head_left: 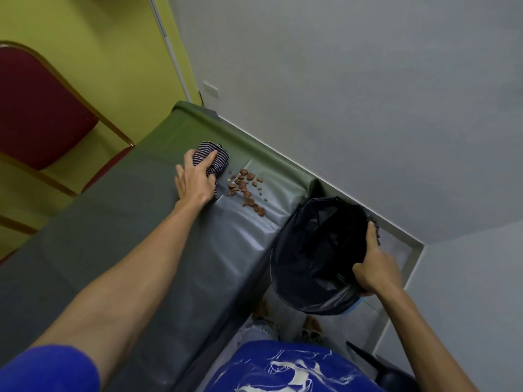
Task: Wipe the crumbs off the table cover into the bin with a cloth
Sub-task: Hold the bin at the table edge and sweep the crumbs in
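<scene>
left hand (195, 181) fingers curled on striped cloth (211, 159) on bench cover (135, 227) | crumbs (246, 188) just beside cloth | right hand (376, 268) grips bin (291, 250) rim

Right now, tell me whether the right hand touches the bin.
Touching: the head view shows the right hand gripping the rim of the bin, its thumb hooked inside.

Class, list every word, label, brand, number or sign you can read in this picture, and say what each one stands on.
No text here can be read.
blue shirt: the white print is only streaks, with no legible letters.
striped cloth, bin, table cover, wall plate: no writing visible.
</scene>
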Available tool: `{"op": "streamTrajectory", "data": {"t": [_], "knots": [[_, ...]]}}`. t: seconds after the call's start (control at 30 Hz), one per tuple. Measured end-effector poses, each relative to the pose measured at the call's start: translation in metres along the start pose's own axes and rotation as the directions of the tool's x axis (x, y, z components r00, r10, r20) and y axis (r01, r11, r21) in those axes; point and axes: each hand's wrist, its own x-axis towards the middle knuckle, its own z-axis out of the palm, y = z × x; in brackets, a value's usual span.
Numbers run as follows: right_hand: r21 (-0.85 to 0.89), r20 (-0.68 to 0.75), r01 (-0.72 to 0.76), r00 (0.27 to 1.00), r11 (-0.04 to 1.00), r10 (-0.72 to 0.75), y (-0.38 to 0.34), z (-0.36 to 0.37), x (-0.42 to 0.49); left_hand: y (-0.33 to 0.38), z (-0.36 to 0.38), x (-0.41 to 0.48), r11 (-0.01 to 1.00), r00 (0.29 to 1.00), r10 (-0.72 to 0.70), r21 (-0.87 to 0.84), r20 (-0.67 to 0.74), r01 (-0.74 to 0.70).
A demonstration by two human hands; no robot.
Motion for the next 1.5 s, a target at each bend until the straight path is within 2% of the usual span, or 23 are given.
{"op": "streamTrajectory", "data": {"t": [0.17,0.33,0.57,0.67,0.87,0.93,1.03,1.13,1.2,1.27,1.4,1.5], "knots": [[0.030,0.005,-0.007,1.000,1.000,0.006,-0.002,0.002,-0.003,0.003,0.011,-0.002,0.998,0.998,0.056,-0.008,0.031,-0.056],[0.025,0.002,-0.007,1.000,1.000,0.007,-0.002,0.002,-0.003,0.023,0.023,-0.021,0.984,0.983,0.175,-0.033,0.044,-0.174],[0.054,0.003,-0.021,1.000,0.998,0.020,-0.002,0.000,-0.004,0.064,0.047,-0.071,0.946,0.943,0.323,-0.059,0.082,-0.319],[0.045,0.001,-0.015,1.000,0.999,0.015,-0.002,0.001,-0.006,0.089,0.061,-0.105,0.938,0.935,0.340,-0.101,0.099,-0.330],[0.022,0.004,0.008,1.000,1.000,-0.008,0.001,0.002,-0.008,0.139,0.076,-0.171,0.831,0.830,0.533,-0.285,0.165,-0.477],[0.028,0.006,-0.001,1.000,1.000,0.001,0.003,0.000,-0.009,0.132,0.069,-0.171,0.829,0.852,0.510,-0.330,0.116,-0.451],[0.067,0.009,-0.018,1.000,0.998,0.017,0.005,-0.001,-0.011,0.094,0.050,-0.145,0.866,0.922,0.387,-0.342,-0.002,-0.364],[0.091,0.003,-0.002,1.000,0.996,0.002,0.006,-0.002,-0.013,0.044,0.028,-0.107,0.940,0.973,0.213,-0.252,-0.091,-0.229],[0.085,-0.003,0.006,1.000,0.996,-0.005,0.007,-0.002,-0.015,0.023,0.018,-0.090,0.982,0.995,0.057,-0.174,-0.087,-0.071],[0.081,-0.002,0.011,1.000,0.997,-0.011,0.008,-0.002,-0.016,0.015,0.016,-0.083,0.995,0.997,-0.040,-0.097,-0.067,0.033],[0.090,-0.004,0.008,1.000,0.996,-0.008,0.010,-0.001,-0.018,0.034,0.029,-0.098,0.999,0.998,-0.024,-0.048,-0.058,0.022],[0.103,-0.005,0.003,1.000,0.995,-0.002,0.012,-0.001,-0.019,0.063,0.044,-0.130,0.988,0.989,0.149,-0.043,0.009,-0.148]]}}
